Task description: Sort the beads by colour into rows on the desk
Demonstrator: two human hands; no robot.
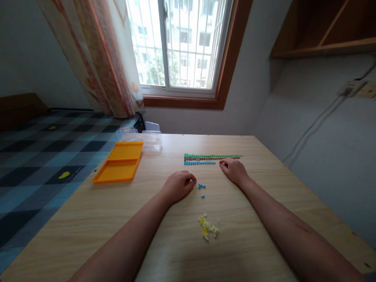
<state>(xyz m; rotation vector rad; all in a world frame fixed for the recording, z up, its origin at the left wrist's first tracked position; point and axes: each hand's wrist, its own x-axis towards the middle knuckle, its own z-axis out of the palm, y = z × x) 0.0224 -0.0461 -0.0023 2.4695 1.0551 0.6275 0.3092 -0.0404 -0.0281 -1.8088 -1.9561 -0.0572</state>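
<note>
Rows of small pieces lie on the wooden table [164, 250]: a green row [205, 155], a dark brown row [202, 158] and a shorter blue row [199, 163]. My right hand [234, 169] rests at the right end of the blue row, its thumb and fingertips pinched together; anything between them is too small to tell. Left of a few loose blue pieces [201, 186] is my left hand [179, 185], fingers curled and thumb against the fingertips, contents hidden. Nearer the front lies a loose pile of pale and yellow pieces [206, 227].
An orange divided tray [120, 160] lies at the table's left side, with clear plastic containers [151, 140] behind it. Left of the table is a bed with a checked cover [35, 156]. A window, curtain and walls stand beyond; a shelf hangs at upper right.
</note>
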